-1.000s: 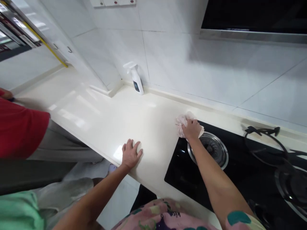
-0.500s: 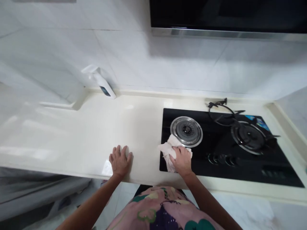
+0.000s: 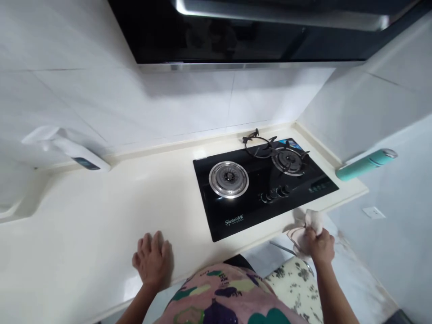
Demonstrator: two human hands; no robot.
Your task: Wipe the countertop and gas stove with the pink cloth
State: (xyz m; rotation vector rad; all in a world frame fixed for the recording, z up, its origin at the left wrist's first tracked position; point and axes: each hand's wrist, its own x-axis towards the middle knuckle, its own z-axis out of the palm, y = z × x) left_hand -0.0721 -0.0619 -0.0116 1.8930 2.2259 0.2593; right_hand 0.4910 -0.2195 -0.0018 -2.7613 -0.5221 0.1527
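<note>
My right hand (image 3: 320, 246) grips a crumpled whitish cloth (image 3: 314, 221) with reddish lines, beside the counter's front edge and to the right of the stove's near corner. On the pale countertop (image 3: 135, 198), my left hand (image 3: 153, 258) rests palm down, fingers slightly spread and holding nothing. Between and beyond the hands lies the black glass gas stove (image 3: 216, 216). Its left burner (image 3: 228, 179) is bare of a pan support. A black pan support (image 3: 258, 148) sits tilted by the right burner (image 3: 288, 161), at the back.
A white spray bottle (image 3: 72, 150) leans at the back left wall. At the right end of the counter stands a teal bottle (image 3: 366, 165). The dark range hood (image 3: 236, 42) overhangs the stove. Below the counter edge is a flower-patterned cloth surface (image 3: 295, 288).
My right hand has carried the cloth from beside the left burner to the right, off the glass to the counter's front edge. The view has turned right; my left hand still rests on the counter.
</note>
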